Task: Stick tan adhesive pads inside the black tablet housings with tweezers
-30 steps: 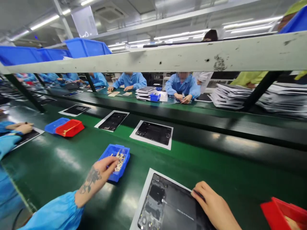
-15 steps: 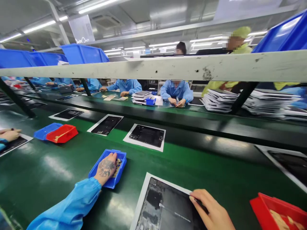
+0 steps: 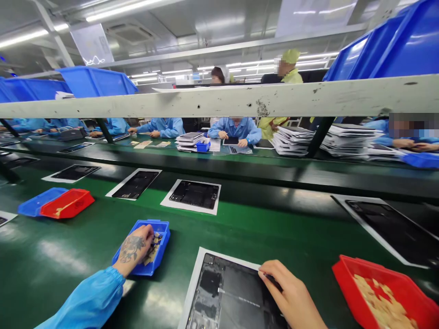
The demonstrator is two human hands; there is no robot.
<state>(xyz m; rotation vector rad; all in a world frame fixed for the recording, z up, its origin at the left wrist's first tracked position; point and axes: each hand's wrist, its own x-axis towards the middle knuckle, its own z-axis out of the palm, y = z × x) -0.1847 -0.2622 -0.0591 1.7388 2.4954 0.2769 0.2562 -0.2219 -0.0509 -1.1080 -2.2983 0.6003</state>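
Observation:
My left hand [image 3: 137, 249], in a blue sleeve, reaches into a small blue bin [image 3: 163, 246] of little tan and dark parts [image 3: 152, 249]. Its fingers are bent together over the parts, and their tips are hidden. Close in front of me lies an opened tablet [image 3: 236, 292] on a white sheet [image 3: 192, 278], its dark inside facing up. My right hand [image 3: 291, 292] rests at the tablet's upper right edge. Thumb and forefinger are closed around a slim black tool [image 3: 275, 282], mostly covered by the hand.
A red bin [image 3: 346, 274] with beige pieces stands at the right. Left are another red bin [image 3: 68, 203] and a blue bin [image 3: 32, 203]. More opened tablets [image 3: 195, 194] lie on the green table. A white shelf beam [image 3: 219, 103] crosses ahead, with co-workers [image 3: 235, 130] beyond.
The view has swung to the right, showing more of the right-hand red bin. My left hand has lifted slightly within the blue bin; my right hand stays at the tablet's edge.

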